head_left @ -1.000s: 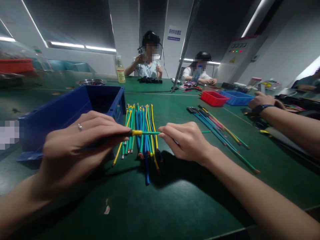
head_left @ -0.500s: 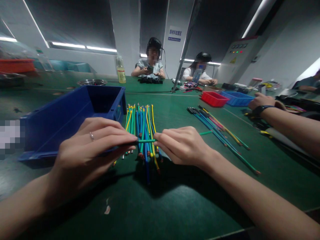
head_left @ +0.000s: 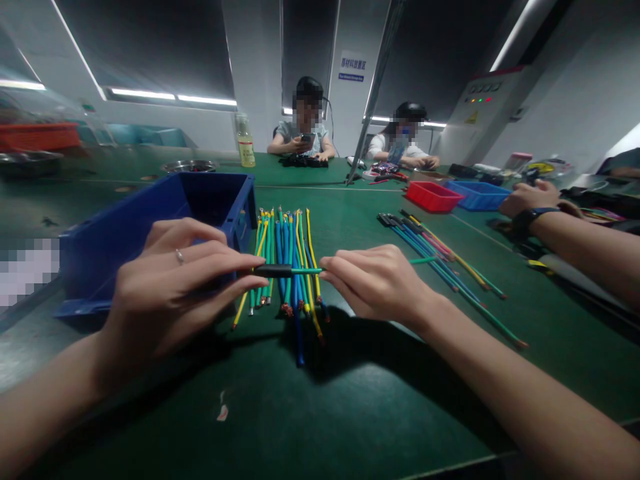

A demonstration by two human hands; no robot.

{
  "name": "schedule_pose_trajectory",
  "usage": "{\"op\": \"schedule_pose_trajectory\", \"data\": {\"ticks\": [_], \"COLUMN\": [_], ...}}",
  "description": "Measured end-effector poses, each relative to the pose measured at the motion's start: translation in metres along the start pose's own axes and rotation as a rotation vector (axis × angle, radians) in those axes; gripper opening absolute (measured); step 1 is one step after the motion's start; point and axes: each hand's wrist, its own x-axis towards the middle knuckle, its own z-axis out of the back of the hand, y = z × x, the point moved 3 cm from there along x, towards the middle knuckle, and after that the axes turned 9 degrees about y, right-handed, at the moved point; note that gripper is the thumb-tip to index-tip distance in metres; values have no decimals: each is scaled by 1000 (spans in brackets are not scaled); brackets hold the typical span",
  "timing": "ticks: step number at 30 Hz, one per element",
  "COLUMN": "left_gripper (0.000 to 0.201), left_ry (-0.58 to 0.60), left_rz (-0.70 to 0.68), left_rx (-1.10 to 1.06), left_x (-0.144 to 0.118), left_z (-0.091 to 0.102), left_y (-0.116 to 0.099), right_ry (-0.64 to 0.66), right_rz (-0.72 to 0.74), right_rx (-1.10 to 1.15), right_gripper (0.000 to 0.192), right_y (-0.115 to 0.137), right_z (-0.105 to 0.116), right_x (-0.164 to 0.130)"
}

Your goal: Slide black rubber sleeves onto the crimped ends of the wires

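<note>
A black sleeve (head_left: 276, 271) sits on one end of a green wire (head_left: 306, 271), held level in front of me. My left hand (head_left: 165, 287), with a ring on one finger, pinches the sleeve's left end between thumb and fingertips. On the other side my right hand (head_left: 375, 283) is closed round the wire, whose tail sticks out to the right behind the hand. Beneath them lies a row of loose green, blue and yellow wires (head_left: 287, 240) with bare copper or metal ends. To the right, several wires with black sleeves (head_left: 425, 248) lie slanted on the table.
A large blue bin (head_left: 120, 240) stands beside my left hand. Red (head_left: 434, 198) and blue trays (head_left: 475, 197) sit at the right back. A co-worker's arm (head_left: 580, 223) reaches in from the right. Two people sit across the green table (head_left: 400, 413), near a bottle (head_left: 245, 143).
My left fingers have slid back or loosened, so more of the black sleeve now shows. Both hands are slightly higher, and the view has shifted a little.
</note>
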Motion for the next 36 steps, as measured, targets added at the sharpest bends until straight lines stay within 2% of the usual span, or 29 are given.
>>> {"op": "schedule_pose_trajectory", "data": {"ticks": [13,22,30,36], "left_gripper": [23,22,26,25], "left_ry": [39,41,57,51], "left_rz": [-44,-65,-71,-28], "left_rx": [-61,-34,-106,-96], "left_x": [0,2,0,-1], "left_z": [-1,1,-1,-1], "left_y": [-2,-2,-5,-7], "right_ry": [44,-74,12,39], "right_rz": [24,43,41,41], "right_rx": [57,-30,9,74], "right_gripper": [34,32,34,28], "right_y": [5,6,7,3], "right_z": [-7,-3,-7,-7], "right_x": [1,1,3,2]}}
